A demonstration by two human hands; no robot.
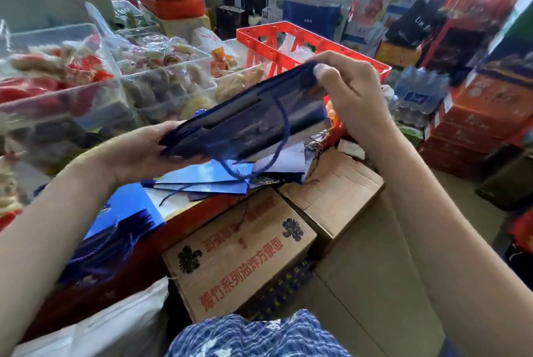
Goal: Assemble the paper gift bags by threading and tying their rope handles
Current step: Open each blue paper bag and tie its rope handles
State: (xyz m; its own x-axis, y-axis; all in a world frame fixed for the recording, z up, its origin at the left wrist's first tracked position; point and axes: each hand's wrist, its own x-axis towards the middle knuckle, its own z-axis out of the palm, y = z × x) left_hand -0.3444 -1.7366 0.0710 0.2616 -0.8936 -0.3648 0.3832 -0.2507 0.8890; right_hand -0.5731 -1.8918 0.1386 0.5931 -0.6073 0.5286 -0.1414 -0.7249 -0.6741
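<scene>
I hold a folded dark blue paper gift bag [248,120] flat in the air at the centre of the view. My left hand [144,152] grips its near left end with fingers curled under and thumb on top. My right hand [346,88] pinches its far upper right edge. A blue rope handle [281,143] hangs in a loop from the bag's face. Below lie more flat blue bags [213,177] and a bundle of blue ropes [115,241] on the red counter.
Clear plastic bins of snacks [161,74] stand at the left. A red plastic crate [291,42] is behind the bag. Cardboard boxes [239,252] sit below the counter edge, and stacked red gift boxes [473,126] fill the right. A pack of water bottles [418,91] lies beyond my right hand.
</scene>
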